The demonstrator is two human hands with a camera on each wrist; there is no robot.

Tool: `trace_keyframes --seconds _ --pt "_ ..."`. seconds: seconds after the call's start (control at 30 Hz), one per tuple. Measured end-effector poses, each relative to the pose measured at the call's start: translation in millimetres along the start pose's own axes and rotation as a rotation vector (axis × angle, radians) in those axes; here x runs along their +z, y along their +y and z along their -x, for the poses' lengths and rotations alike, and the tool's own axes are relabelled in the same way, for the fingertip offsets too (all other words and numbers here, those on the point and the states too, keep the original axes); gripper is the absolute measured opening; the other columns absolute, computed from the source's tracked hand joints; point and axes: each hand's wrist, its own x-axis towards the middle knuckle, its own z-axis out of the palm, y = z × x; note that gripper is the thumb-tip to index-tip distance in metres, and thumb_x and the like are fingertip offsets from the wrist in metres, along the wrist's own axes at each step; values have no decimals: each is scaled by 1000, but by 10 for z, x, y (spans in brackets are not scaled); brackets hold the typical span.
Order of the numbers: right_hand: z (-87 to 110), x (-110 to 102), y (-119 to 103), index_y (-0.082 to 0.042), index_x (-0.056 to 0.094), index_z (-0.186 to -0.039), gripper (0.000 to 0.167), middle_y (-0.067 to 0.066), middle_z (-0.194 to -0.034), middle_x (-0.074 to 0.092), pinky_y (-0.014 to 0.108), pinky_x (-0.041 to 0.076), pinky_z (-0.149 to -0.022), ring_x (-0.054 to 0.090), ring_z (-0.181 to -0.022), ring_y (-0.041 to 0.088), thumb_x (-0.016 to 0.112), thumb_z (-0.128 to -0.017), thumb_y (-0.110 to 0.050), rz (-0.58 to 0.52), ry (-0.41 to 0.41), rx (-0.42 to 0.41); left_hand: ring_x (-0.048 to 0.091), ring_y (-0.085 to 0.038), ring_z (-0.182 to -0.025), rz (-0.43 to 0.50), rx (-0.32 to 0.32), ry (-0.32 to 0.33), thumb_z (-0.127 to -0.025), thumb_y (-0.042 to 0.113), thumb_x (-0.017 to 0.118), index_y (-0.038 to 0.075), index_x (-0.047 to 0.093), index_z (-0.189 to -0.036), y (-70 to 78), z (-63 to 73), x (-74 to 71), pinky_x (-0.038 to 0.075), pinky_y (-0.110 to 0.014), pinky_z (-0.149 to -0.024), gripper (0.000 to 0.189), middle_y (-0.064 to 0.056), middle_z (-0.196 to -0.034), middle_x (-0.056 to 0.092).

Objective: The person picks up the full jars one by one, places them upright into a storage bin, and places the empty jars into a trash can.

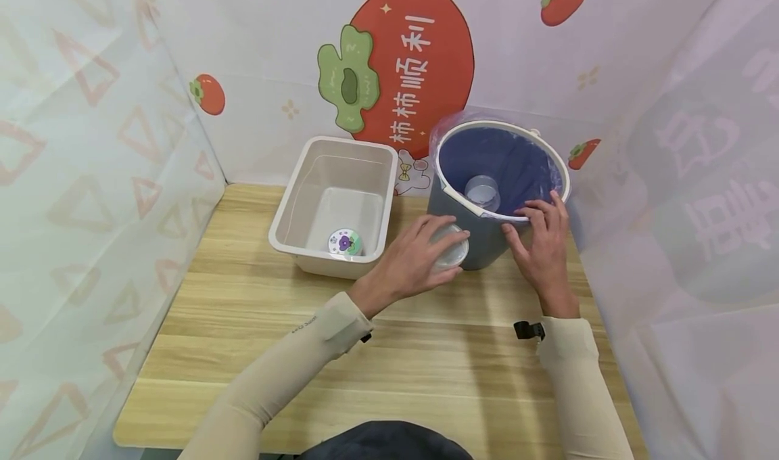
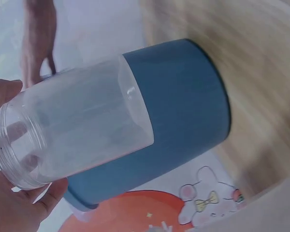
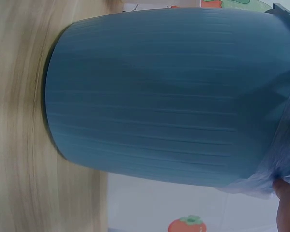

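My left hand (image 1: 420,254) grips a clear plastic jar (image 2: 92,121) round its threaded neck, beside the near left side of a blue-grey trash can (image 3: 159,96). The jar has no lid on it, and no contents show through its wall. On the can's near right rim rests my right hand (image 1: 540,243), fingers over the edge and thumb outside against the bag liner (image 3: 261,179). Inside the lined can lies another clear container (image 1: 483,193). A round lid with a purple flower print (image 1: 345,242) sits in the near end of a beige plastic basin (image 1: 333,251).
The basin stands left of the trash can on a wooden table (image 1: 292,365). Printed white sheeting (image 1: 262,108) hangs close behind both and along the left and right sides. The table's front edge lies near the body.
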Motion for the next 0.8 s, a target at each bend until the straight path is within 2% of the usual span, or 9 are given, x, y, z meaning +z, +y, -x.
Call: trace_keyframes --seconds 0.2,0.37,0.63,0.8 --pt "4 2 -1 7 63 -117 65 34 -132 57 62 16 -136 35 -153 59 57 -110 -57 0 -1 -12 55 -26 -134 40 7 21 -100 54 74 26 62 -154 53 -62 -152 52 -38 -109 62 -8 -157 56" --pt "-7 -1 2 8 63 -117 63 34 -131 57 61 15 -136 36 -151 60 58 -110 -55 -1 2 -20 56 -25 -133 59 30 69 -99 53 74 25 64 -153 96 -152 -304 50 -37 -112 61 -9 -156 58" --pt "-10 -5 -3 7 63 -117 63 34 -131 57 61 16 -136 37 -150 60 58 -110 -55 5 1 -32 55 -26 -136 41 60 102 -100 52 73 24 64 -153 161 -384 -588 51 -38 -112 60 -10 -157 58" --pt "-20 2 2 8 63 -117 63 35 -130 57 63 17 -135 39 -148 59 58 -110 -55 8 7 -55 54 -27 -140 63 60 133 -101 51 72 23 63 -154 175 -569 -756 47 -39 -118 60 -10 -159 56"
